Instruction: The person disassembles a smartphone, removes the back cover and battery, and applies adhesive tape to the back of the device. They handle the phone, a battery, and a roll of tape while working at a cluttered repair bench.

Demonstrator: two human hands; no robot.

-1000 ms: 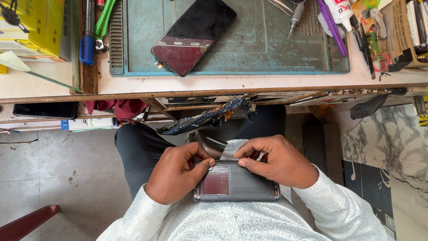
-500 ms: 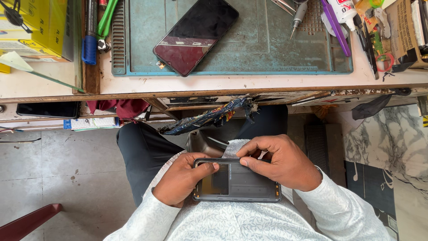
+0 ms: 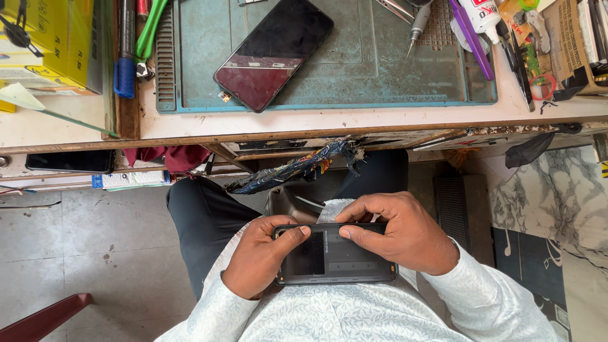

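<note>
The phone (image 3: 334, 255) held low in the frame looks like matt dark plastic, with a smoother, faintly shiny panel on its left half. The sleeves (image 3: 487, 297) at the bottom are soft white patterned cloth; the trousers (image 3: 202, 221) are plain matt black cloth. At the upper centre, the work mat (image 3: 373, 63) looks like dull teal rubber, scuffed and ribbed at its left edge. On it, the loose phone screen (image 3: 273, 52) is glossy glass, reflective. The bench edge (image 3: 316, 126) is worn, chipped wood. At the upper left, the yellow box (image 3: 47, 44) looks like smooth cardboard. The floor (image 3: 82, 247) is rough grey stone or concrete.
</note>
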